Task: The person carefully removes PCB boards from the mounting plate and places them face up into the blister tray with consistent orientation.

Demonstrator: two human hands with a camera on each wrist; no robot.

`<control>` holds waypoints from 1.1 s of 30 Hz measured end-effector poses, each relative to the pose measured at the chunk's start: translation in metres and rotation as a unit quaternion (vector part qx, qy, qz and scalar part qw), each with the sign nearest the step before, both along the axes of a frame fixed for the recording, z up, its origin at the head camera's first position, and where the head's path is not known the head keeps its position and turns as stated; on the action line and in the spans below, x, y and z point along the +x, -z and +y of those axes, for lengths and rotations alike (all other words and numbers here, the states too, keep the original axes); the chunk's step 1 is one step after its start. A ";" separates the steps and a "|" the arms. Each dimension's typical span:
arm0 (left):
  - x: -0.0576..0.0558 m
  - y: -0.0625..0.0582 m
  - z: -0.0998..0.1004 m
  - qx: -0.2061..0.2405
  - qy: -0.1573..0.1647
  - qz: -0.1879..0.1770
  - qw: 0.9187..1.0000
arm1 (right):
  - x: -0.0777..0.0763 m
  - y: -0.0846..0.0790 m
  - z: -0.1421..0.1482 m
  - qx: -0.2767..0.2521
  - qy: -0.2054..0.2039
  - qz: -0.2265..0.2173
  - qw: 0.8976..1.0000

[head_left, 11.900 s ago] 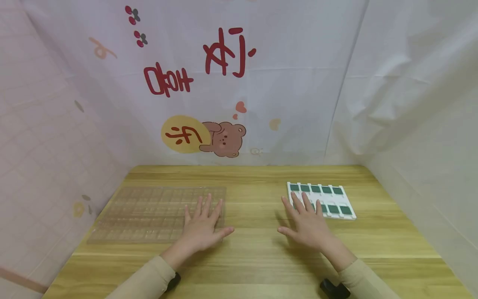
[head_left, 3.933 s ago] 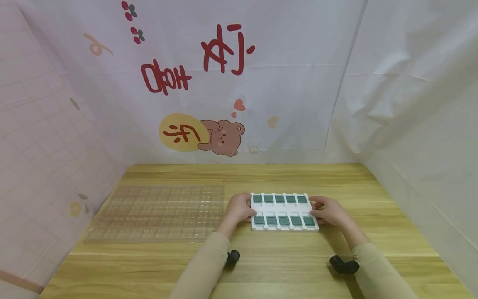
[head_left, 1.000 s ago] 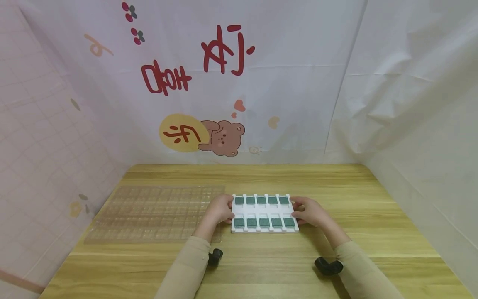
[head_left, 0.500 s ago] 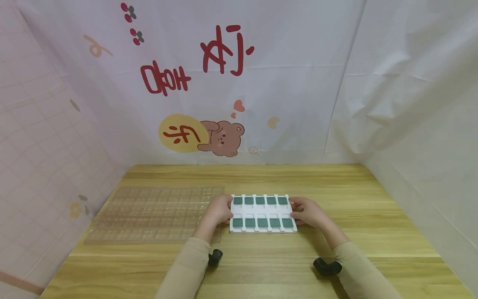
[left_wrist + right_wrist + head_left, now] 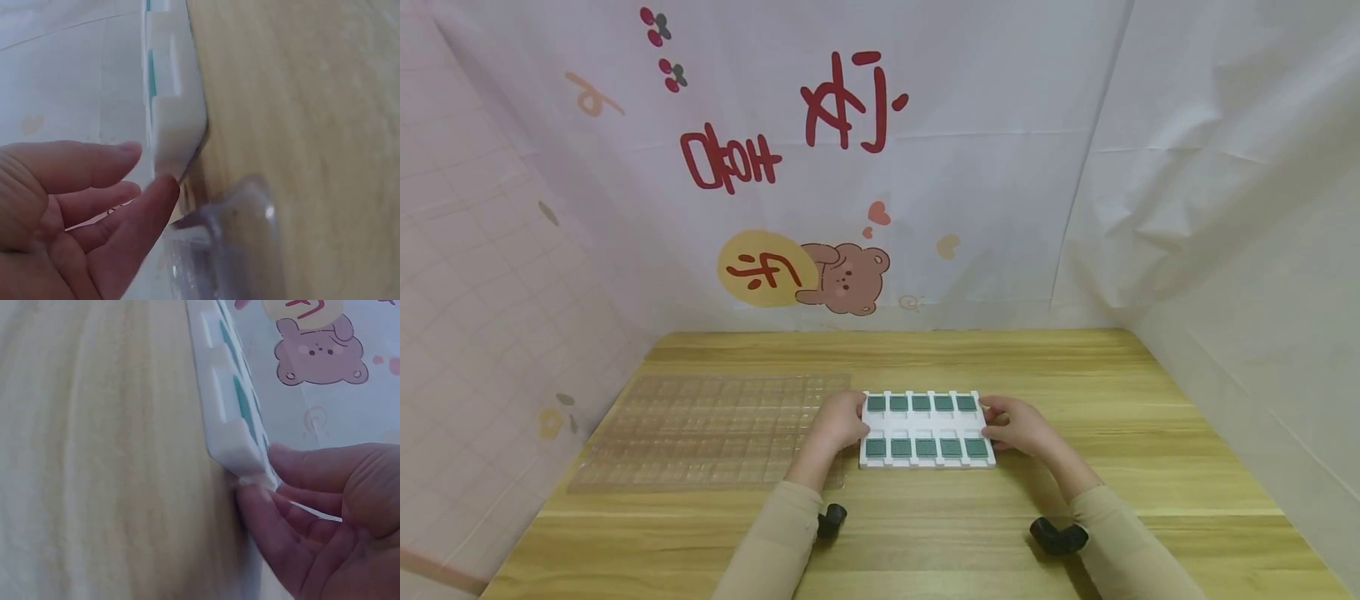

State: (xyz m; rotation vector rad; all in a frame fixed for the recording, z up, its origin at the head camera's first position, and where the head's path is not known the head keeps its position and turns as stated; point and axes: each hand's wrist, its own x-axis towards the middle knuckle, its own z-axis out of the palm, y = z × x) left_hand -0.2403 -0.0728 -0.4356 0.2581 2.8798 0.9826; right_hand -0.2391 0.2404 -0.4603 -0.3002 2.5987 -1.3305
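Observation:
A white foam tray lies in the middle of the wooden table, with two rows of green square chips set in its pockets. My left hand grips its left end; in the left wrist view a fingertip meets the tray's lower corner. At the opposite end, my right hand holds the tray with the thumb at the top edge and a fingertip at the underside corner. Other fingers are partly hidden by the tray and hands.
A clear plastic tray with many small compartments lies flat on the left, its right edge close to my left hand and forearm. Printed white cloth walls in the table at the back and both sides.
Earlier both hands were spread flat, the white tray at the right. Since then they took its ends and brought it left to the middle. In the last second it shifts only slightly left.

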 end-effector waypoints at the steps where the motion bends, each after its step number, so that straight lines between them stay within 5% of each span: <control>1: 0.000 0.000 -0.001 -0.001 -0.001 0.006 1.000 | 0.000 -0.001 0.002 0.002 -0.002 0.005 1.000; 8: 0.001 -0.005 -0.005 0.005 -0.019 0.010 1.000 | -0.005 -0.010 0.015 0.053 -0.030 0.102 0.993; 16: 0.002 -0.008 -0.006 0.038 0.005 0.051 0.998 | -0.010 -0.014 0.014 0.074 -0.064 0.176 0.980; 24: 0.002 -0.009 -0.006 0.015 0.039 0.118 0.992 | -0.015 -0.009 0.014 0.124 -0.085 0.224 0.963; 33: -0.002 -0.008 -0.006 -0.042 0.072 0.188 0.979 | -0.027 -0.001 0.015 0.122 -0.116 0.234 0.958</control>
